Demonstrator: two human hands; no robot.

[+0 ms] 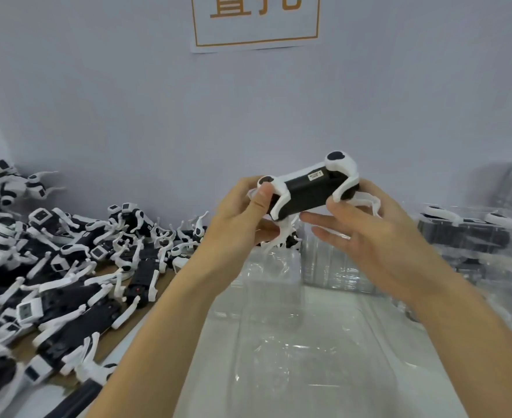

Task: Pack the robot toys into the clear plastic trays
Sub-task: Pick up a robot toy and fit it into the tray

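Above the clear tray (278,342), both hands (left hand (242,218), right hand (378,233)) grip the robot toy (309,191).

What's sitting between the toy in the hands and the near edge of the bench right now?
In the head view, an empty clear plastic tray lies below the held robot toy, between the forearms. Left hand and right hand hold the toy above it.

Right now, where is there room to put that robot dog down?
The free patch is the clear tray straight below both hands, between the toy pile on the left and the packed trays on the right. Both sides are crowded. The left hand and right hand hold the robot toy above it.
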